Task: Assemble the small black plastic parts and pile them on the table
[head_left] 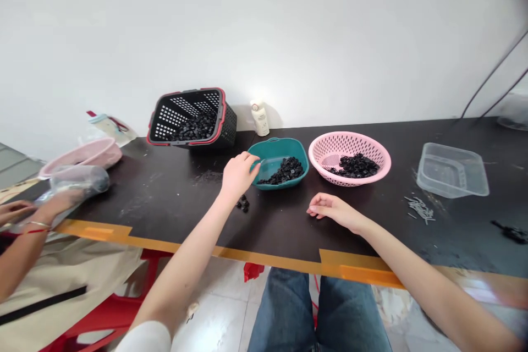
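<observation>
My left hand (238, 176) reaches to the near left rim of a teal plastic bowl (284, 146), its fingertips at the rim, though I cannot tell if they grip it. A heap of small black ring-shaped parts (286, 170) lies inside that bowl. A few similar parts (243, 203) sit on the black tabletop (173, 209) just below my left hand. My right hand (332, 210) rests on the tabletop with loosely curled fingers, holding nothing. Nearest to it is a pink perforated basket (348, 143) with more black parts (355, 165).
A tilted black-and-red basket (160, 113) holds black parts behind. At left, a co-worker's hands (58, 203) hold a clear bag near a pink basin (82, 155). A clear plastic tub (451, 170) and grey pins (421, 210) lie right. Orange tape (247, 256) lines the table's near edge.
</observation>
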Motion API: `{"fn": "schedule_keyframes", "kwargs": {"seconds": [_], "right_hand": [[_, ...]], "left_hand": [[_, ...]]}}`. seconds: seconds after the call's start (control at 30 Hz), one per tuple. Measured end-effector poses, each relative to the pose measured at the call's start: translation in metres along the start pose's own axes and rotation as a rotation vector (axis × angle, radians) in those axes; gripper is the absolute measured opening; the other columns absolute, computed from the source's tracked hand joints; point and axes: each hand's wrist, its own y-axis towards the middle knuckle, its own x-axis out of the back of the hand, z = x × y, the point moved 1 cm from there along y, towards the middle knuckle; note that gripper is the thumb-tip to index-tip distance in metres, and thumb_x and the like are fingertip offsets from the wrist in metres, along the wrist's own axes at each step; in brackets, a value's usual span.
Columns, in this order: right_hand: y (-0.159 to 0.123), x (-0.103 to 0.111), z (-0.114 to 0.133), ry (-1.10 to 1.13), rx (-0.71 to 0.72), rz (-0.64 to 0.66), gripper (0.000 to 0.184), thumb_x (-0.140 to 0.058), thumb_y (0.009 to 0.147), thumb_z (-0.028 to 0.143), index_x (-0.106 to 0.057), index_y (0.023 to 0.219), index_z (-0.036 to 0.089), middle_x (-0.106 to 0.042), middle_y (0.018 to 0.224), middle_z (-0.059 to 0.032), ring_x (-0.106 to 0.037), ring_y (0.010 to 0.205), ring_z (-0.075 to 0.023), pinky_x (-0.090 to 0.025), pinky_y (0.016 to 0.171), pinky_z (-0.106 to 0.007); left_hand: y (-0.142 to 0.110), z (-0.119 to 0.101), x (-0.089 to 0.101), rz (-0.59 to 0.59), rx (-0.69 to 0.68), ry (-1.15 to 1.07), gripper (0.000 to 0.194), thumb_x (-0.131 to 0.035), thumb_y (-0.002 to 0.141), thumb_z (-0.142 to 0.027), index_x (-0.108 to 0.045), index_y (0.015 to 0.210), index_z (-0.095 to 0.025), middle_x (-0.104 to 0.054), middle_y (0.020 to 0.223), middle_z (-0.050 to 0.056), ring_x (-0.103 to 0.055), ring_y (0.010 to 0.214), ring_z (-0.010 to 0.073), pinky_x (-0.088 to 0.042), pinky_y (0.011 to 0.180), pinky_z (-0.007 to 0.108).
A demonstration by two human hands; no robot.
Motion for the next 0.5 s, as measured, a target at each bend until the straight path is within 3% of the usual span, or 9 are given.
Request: {"fn": "schedule_keyframes", "kwargs": {"seconds": [0.07, 0.17, 0.3, 0.5], "right_hand": [[0.000, 0.000, 0.000, -0.010, -0.005, 0.019, 0.031, -0.072, 0.073, 0.044, -0.061, 0.085, 0.017, -0.071, 0.088, -0.0063, -0.065, 0.082, -0.0166, -0.049, 0.075, -0.032], [0.002, 0.002, 0.001, -0.015, -0.002, 0.017, 0.031, -0.072, 0.073, 0.045, -0.060, 0.083, 0.017, -0.071, 0.087, -0.0057, -0.065, 0.081, -0.0164, -0.049, 0.074, -0.031], [0.005, 0.002, -0.002, -0.008, 0.024, 0.016, 0.028, -0.071, 0.073, 0.042, -0.060, 0.081, 0.017, -0.070, 0.082, -0.0040, -0.064, 0.078, -0.0153, -0.048, 0.071, -0.029], [0.001, 0.008, 0.009, -0.073, 0.045, 0.086, 0.025, -0.066, 0.078, 0.040, -0.059, 0.084, 0.017, -0.069, 0.081, -0.0039, -0.063, 0.075, -0.0138, -0.049, 0.068, -0.027]], "left_hand": [[0.035, -0.012, -0.013, 0.381, 0.018, 0.035, 0.029, -0.045, 0.091, -0.033, -0.065, 0.110, -0.022, -0.066, 0.112, 0.007, -0.060, 0.103, 0.0214, -0.044, 0.084, 0.029], [0.066, -0.028, -0.036, 0.680, 0.020, 0.060, 0.019, -0.061, 0.080, -0.032, -0.072, 0.091, -0.022, -0.072, 0.094, 0.006, -0.065, 0.088, 0.0200, -0.046, 0.074, 0.024], [0.076, -0.039, -0.050, 0.765, 0.025, 0.128, 0.018, -0.062, 0.076, -0.031, -0.074, 0.085, -0.021, -0.073, 0.090, 0.009, -0.067, 0.085, 0.0225, -0.047, 0.073, 0.026], [0.074, -0.044, -0.041, 0.691, 0.045, 0.218, 0.023, -0.057, 0.076, -0.032, -0.072, 0.090, -0.021, -0.071, 0.103, 0.013, -0.065, 0.097, 0.0305, -0.048, 0.077, 0.034]]}}
